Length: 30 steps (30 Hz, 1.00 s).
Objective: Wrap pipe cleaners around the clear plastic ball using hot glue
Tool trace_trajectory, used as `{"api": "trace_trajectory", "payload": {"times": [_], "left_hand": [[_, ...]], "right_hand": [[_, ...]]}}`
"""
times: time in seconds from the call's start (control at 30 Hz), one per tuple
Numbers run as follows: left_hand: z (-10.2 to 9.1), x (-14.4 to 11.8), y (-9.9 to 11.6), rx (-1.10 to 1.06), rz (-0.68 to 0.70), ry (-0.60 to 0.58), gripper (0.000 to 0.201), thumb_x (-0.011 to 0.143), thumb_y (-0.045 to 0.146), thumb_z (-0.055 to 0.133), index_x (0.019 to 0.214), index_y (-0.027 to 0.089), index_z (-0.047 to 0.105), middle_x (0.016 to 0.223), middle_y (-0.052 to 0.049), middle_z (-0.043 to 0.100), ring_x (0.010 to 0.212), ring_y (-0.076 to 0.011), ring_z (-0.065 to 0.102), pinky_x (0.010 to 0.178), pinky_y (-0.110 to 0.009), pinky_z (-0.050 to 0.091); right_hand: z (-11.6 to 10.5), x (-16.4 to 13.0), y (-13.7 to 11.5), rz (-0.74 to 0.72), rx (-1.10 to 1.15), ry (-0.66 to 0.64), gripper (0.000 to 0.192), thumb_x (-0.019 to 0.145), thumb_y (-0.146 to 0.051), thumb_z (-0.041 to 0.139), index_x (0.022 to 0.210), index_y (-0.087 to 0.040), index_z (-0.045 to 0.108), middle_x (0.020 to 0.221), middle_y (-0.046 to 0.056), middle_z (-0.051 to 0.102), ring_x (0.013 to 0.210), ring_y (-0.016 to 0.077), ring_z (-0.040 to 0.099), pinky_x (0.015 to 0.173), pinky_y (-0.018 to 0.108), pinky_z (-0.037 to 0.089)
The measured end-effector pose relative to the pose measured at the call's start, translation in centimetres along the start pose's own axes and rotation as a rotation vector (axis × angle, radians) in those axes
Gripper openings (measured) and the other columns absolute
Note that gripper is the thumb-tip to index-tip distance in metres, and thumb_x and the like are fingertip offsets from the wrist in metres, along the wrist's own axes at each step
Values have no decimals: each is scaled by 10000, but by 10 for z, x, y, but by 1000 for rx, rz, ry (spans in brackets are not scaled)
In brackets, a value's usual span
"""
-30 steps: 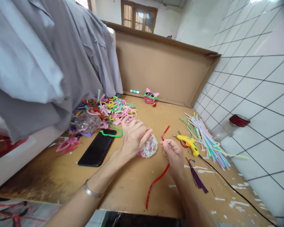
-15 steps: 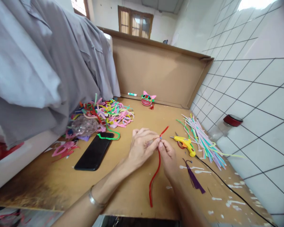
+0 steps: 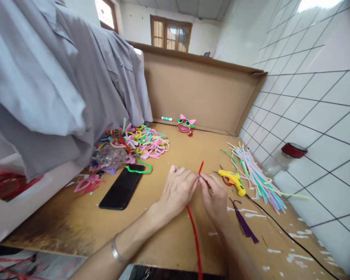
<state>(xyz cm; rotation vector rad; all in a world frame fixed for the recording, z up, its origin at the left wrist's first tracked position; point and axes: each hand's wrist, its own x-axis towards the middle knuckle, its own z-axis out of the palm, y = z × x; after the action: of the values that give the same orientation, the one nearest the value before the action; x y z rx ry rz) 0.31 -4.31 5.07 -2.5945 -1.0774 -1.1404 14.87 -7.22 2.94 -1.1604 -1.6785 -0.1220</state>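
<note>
Both hands meet over the middle of the table, pinching a red pipe cleaner (image 3: 196, 237). My left hand (image 3: 179, 188) has its fingers closed round it, and the long end hangs below toward the table's front edge. My right hand (image 3: 214, 194) pinches it close to the left fingertips, where a short end sticks up. A tiny blue spot shows at the right fingertips; I cannot make out what it is. To the right of my right hand lies a yellow glue gun (image 3: 231, 181), with a purple tassel (image 3: 245, 223) nearer the front.
A black phone (image 3: 121, 190) and a tangled heap of coloured pipe cleaners (image 3: 147, 142) lie at left. Straight pipe cleaners (image 3: 259, 179) and a red-lidded jar (image 3: 286, 157) are at right. By the cardboard wall (image 3: 198, 89) sit an animal-face ornament (image 3: 185, 123) and a glue stick (image 3: 167, 118).
The long red end has swung right and lower, its tip now past the table's front edge. My left hand has turned slightly over the pipe cleaner. The whole view has shifted a little.
</note>
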Motion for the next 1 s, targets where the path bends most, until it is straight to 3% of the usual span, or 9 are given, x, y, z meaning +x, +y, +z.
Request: {"api": "trace_trajectory", "payload": {"times": [0.3,0.43,0.57,0.73,0.83,0.9,1.0], "left_hand": [[6,1,10,13,13,-133,217,975,130,437,884,177,629,755,-39,645,746,-207,534,714,-358,312],[8,1,13,-40,18,-152,201,954,108,430,903,176,612,776,-34,640,754,-201,540,735,-362,325],[9,1,15,-73,17,-146,193,928,92,434,902,173,607,776,-36,649,740,-194,549,720,-364,322],[2,5,19,-139,-10,-109,193,956,148,446,890,167,626,782,-45,677,729,-183,576,726,-356,345],[-1,3,19,-223,-16,-88,189,944,141,470,915,171,654,806,-51,712,756,-186,616,749,-348,378],[-1,0,17,-315,-32,-52,195,937,141,482,937,178,674,827,-54,733,773,-184,641,771,-339,413],[2,-3,9,-401,-173,29,209,938,165,496,897,187,700,798,-42,737,736,-170,649,745,-309,450]], "right_hand": [[-7,-1,15,-350,-464,-11,240,940,-124,485,726,-222,532,619,-2,486,627,177,436,612,315,329],[-11,-2,28,-419,-523,21,136,917,-106,513,840,-203,568,644,4,500,652,185,442,635,316,348],[-11,-2,33,-432,-403,64,154,905,-89,502,952,-203,594,709,16,571,674,176,498,642,303,380],[-8,0,27,-189,-115,116,147,905,-150,504,851,-217,622,682,3,582,646,165,535,644,299,402],[-10,4,28,125,64,197,144,879,-247,524,774,-209,615,686,5,588,643,168,526,645,302,394],[-12,6,28,360,179,321,184,859,-321,515,732,-209,588,648,-6,554,609,167,484,597,294,358],[-11,5,24,485,257,194,234,834,-388,532,673,-219,541,613,-31,473,597,155,417,590,289,326]]}}
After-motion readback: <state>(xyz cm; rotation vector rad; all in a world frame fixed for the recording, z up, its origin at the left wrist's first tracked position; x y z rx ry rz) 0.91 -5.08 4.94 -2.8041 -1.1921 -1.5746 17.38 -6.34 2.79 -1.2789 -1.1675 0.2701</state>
